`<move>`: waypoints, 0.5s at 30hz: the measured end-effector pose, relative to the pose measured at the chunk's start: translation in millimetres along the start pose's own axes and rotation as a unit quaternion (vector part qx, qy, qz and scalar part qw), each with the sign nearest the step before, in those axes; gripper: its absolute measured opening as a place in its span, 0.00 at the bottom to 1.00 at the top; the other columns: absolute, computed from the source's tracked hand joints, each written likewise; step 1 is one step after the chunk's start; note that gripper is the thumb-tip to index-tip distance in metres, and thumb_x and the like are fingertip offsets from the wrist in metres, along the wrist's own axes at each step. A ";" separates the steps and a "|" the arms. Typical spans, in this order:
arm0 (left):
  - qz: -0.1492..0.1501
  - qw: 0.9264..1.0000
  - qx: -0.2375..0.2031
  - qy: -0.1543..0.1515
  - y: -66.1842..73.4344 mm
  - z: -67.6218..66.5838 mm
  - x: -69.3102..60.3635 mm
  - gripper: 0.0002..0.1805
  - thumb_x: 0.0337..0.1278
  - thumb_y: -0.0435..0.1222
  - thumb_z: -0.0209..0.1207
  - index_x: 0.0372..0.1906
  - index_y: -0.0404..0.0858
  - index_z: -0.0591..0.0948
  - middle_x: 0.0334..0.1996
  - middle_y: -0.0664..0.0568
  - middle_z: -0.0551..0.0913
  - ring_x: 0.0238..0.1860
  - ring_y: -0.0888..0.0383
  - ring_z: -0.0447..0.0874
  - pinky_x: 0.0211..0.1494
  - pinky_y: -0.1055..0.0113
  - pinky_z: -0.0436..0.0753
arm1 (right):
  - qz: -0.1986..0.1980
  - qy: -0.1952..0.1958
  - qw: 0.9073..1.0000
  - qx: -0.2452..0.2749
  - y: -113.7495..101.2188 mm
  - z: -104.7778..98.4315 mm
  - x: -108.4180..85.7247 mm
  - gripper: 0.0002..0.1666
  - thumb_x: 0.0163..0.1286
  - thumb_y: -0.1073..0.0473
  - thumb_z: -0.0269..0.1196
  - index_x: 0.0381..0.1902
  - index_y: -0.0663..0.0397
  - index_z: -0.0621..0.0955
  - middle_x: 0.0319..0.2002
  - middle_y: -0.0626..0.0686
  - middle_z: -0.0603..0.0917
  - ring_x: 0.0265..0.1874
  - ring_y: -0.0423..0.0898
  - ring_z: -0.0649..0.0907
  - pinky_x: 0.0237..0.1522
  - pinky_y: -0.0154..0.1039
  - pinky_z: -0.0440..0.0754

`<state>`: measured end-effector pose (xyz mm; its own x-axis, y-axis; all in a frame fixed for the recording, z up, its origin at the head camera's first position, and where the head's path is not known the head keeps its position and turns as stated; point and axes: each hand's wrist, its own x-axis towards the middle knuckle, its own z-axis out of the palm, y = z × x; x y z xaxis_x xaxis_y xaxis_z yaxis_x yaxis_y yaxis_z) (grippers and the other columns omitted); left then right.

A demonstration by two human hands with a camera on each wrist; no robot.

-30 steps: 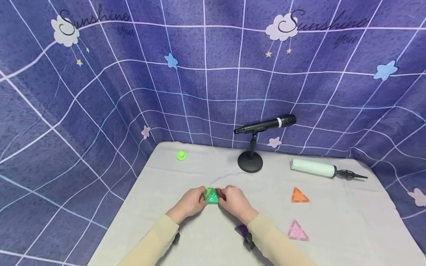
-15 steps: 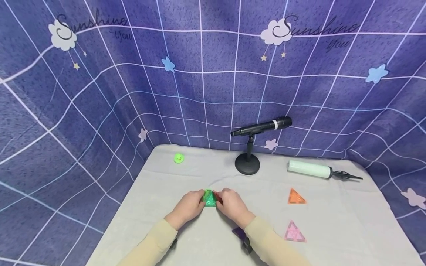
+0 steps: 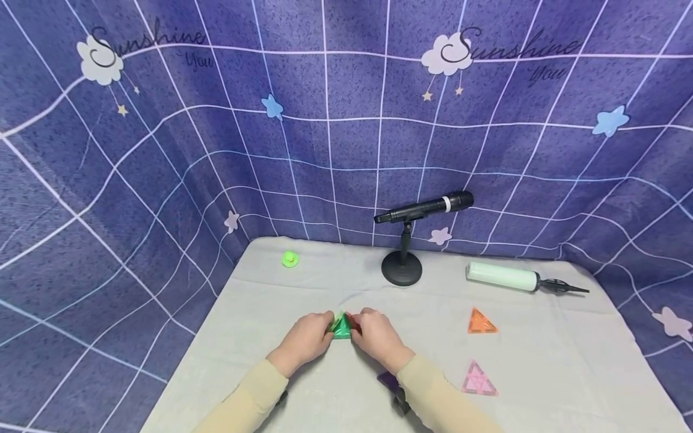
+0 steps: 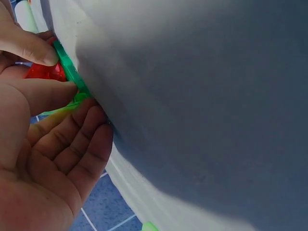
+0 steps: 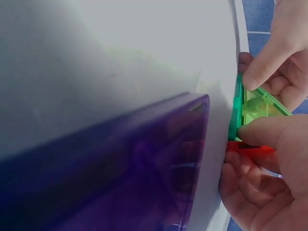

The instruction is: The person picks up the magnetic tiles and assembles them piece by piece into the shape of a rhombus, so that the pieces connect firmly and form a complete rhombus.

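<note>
Purple cloth [image 3: 346, 144] hangs behind the microphone [image 3: 425, 207], printed with pale lines, stars and two clouds. Beside each cloud, dark handwritten lettering [image 3: 520, 45] reads "Sunshine", with a smaller "You" below its right end; both words appear twice, once high to the left of the microphone and once above it and to the right.

On the near side of the microphone, slightly to its left, a green tile [image 3: 342, 331] sits between the person's hands, against a yellow-green tile [image 5: 264, 107] and a red tile [image 4: 45, 71]. The left hand [image 3: 303, 340] pinches the yellow-green tile; the right hand [image 3: 381, 338] grips the red tile. The hands are close but apart.

Nearer the person than the microphone, a purple tile [image 5: 144, 168] lies by the right sleeve [image 3: 433, 385]. To the microphone's right and nearer are an orange tile [image 3: 480, 325], a pink tile [image 3: 478, 382] and a pale green pump [image 3: 502, 276]. Left of the microphone's base sits a bright green toy duck [image 3: 290, 259].
</note>
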<state>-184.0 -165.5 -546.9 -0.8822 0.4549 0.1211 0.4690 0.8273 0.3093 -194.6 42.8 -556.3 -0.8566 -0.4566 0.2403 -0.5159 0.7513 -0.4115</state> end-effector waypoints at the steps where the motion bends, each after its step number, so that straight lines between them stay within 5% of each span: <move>1: 0.001 1.000 0.000 0.001 -0.5 0.4 -0.2 0.11 0.63 0.31 0.67 0.32 0.43 0.75 0.21 0.60 0.74 0.23 0.63 0.72 0.28 0.63 0.75 | -0.001 0.002 1.000 -0.002 -0.1 0.3 -0.2 0.10 0.64 0.63 0.72 0.26 0.48 0.81 0.24 0.45 0.74 0.21 0.38 0.72 0.25 0.34 0.74; 5: 0.008 1.000 0.002 0.006 -3.5 2.6 -0.8 0.13 0.62 0.31 0.67 0.31 0.45 0.73 0.20 0.62 0.70 0.22 0.63 0.68 0.27 0.65 0.72 | -0.014 0.016 1.000 -0.018 -1.0 2.1 -1.6 0.02 0.64 0.62 0.72 0.32 0.53 0.87 0.25 0.46 0.76 0.21 0.39 0.76 0.26 0.35 0.76; 15: 0.007 1.000 -0.002 -0.005 -6.0 3.7 0.8 0.11 0.62 0.32 0.68 0.32 0.45 0.75 0.20 0.63 0.70 0.22 0.63 0.68 0.27 0.65 0.71 | -0.072 0.060 0.994 -0.062 -3.8 5.4 -5.1 0.02 0.65 0.63 0.72 0.35 0.55 0.88 0.24 0.46 0.75 0.21 0.43 0.80 0.26 0.38 0.81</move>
<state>-187.3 -168.9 -552.2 -0.8754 0.4694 0.1159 0.4808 0.8197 0.3114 -188.3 39.7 -560.7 -0.7642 -0.5097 0.3952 -0.6243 0.7385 -0.2548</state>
